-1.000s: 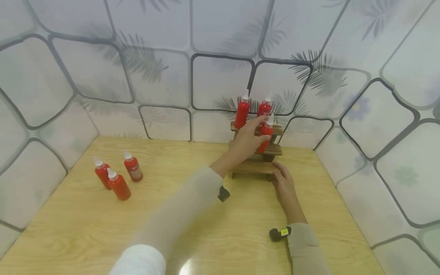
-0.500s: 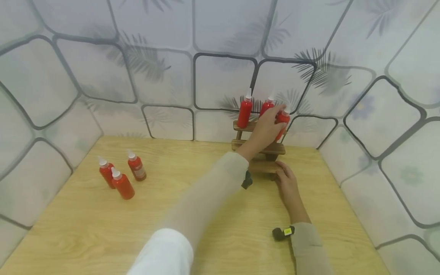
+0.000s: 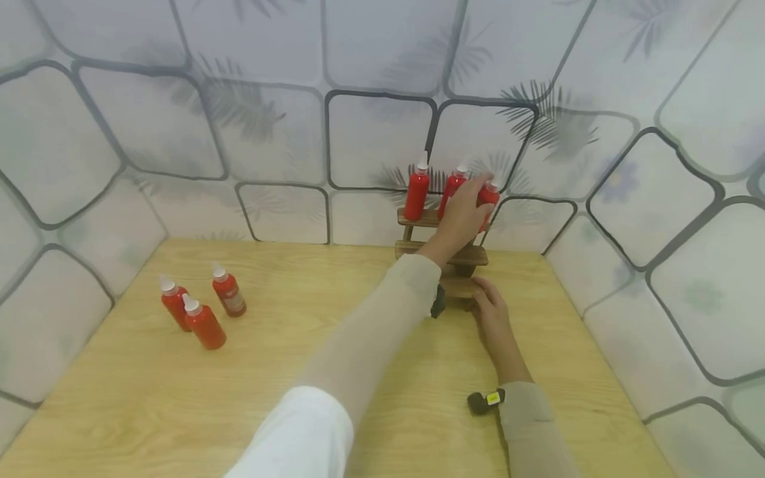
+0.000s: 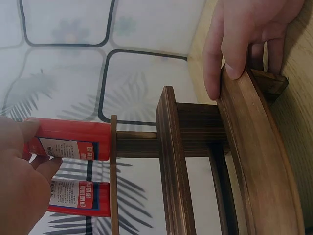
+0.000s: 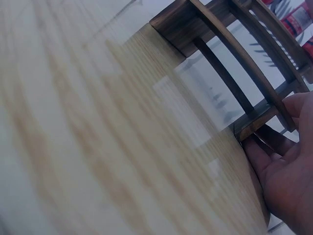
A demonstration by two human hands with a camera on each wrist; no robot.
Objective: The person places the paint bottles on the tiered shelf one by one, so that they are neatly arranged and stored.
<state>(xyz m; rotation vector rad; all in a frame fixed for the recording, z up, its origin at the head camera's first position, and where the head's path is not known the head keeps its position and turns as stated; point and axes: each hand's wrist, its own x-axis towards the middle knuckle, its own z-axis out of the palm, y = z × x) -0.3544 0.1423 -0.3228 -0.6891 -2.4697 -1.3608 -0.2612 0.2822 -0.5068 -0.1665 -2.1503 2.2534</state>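
In the head view my left hand (image 3: 461, 216) reaches across to the top board of a three-tier wooden stand (image 3: 410, 247). Its thumb and fingers hold a red squeeze bottle (image 3: 489, 195) with a white nozzle cap at the board's right end. In the left wrist view the held bottle (image 4: 73, 139) meets the top board with its base. Two more red bottles, one at the left end (image 3: 416, 196) and one in the middle (image 3: 448, 190), stand on that board. My right hand (image 3: 495, 324) grips the right end of the lowest board, fingers partly tucked underneath in the right wrist view.
Several things surround the work: three red bottles (image 3: 205, 325) stand grouped on the left of the wood-grain table (image 3: 281, 392). A patterned wall (image 3: 382, 146) rises right behind the stand, and another wall (image 3: 675, 318) borders the table's right side.
My left hand has carried the bottle rightward and up, from in front of the middle bottle to the top board's right end. The right hand has kept its grip on the lowest board.
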